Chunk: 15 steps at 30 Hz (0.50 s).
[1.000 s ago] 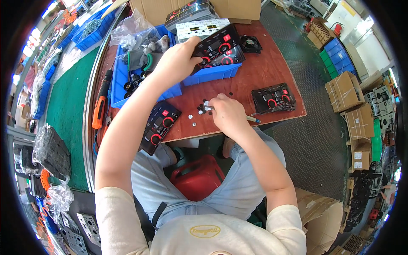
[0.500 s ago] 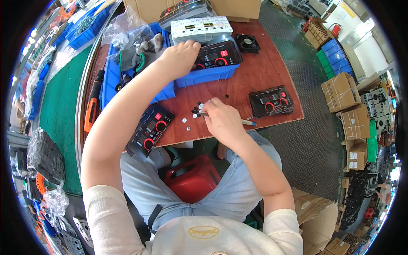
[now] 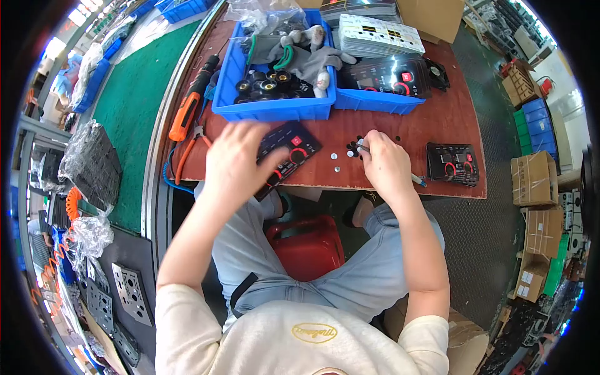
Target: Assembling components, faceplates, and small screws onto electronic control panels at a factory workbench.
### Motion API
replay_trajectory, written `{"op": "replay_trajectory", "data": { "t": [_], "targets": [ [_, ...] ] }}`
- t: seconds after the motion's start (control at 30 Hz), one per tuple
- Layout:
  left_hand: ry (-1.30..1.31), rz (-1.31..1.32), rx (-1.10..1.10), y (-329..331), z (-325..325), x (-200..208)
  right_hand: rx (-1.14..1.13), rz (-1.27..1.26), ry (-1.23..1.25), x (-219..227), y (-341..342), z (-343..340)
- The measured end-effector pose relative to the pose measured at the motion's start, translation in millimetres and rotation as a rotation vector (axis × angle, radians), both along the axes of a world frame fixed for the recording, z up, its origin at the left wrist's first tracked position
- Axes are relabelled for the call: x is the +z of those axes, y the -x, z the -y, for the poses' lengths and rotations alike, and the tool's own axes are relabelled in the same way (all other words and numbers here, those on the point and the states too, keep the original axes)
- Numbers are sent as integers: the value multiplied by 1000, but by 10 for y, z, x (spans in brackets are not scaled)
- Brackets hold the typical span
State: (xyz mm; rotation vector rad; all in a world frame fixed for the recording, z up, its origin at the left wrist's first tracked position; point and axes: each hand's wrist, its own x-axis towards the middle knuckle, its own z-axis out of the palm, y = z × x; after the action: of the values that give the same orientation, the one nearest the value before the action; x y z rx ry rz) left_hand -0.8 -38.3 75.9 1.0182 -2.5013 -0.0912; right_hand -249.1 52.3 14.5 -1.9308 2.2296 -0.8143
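Observation:
My left hand (image 3: 236,164) hovers over the left end of a black control panel with red rings (image 3: 295,145); its thumb is apart from the slightly blurred fingers and it holds nothing visible. The panel lies tilted at the table's front edge. My right hand (image 3: 389,164) is closed round a slim pen-like tool (image 3: 417,180), whose pale rear end sticks out beside the palm. The tool's grey front points at a cluster of small black round parts (image 3: 354,149). Small silvery discs (image 3: 334,156) lie just left of these. A stack of similar black panels (image 3: 452,164) is to the right.
Behind stand a blue bin (image 3: 275,112) with black knobs and grey gloves (image 3: 312,59), and a blue bin (image 3: 381,102) holding black panels beneath stacked white panels (image 3: 378,36). An orange-black power screwdriver (image 3: 187,109) and pliers (image 3: 199,134) lie left. A small fan (image 3: 437,74) sits back right.
My left hand has come from the right blue bin back to the panel at the front left. My right hand stays by the small black parts. The whole view has shifted.

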Motion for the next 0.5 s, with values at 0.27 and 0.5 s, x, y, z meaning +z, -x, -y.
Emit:
{"op": "replay_trajectory", "data": {
  "t": [0.27,0.5],
  "targets": [
    [-77,142,24,-233,-222,-493,-35,-49,51,153,-158,39],
    [-20,72,-23,-333,-87,-539,15,182,20,257,-360,91]
  ]
}}
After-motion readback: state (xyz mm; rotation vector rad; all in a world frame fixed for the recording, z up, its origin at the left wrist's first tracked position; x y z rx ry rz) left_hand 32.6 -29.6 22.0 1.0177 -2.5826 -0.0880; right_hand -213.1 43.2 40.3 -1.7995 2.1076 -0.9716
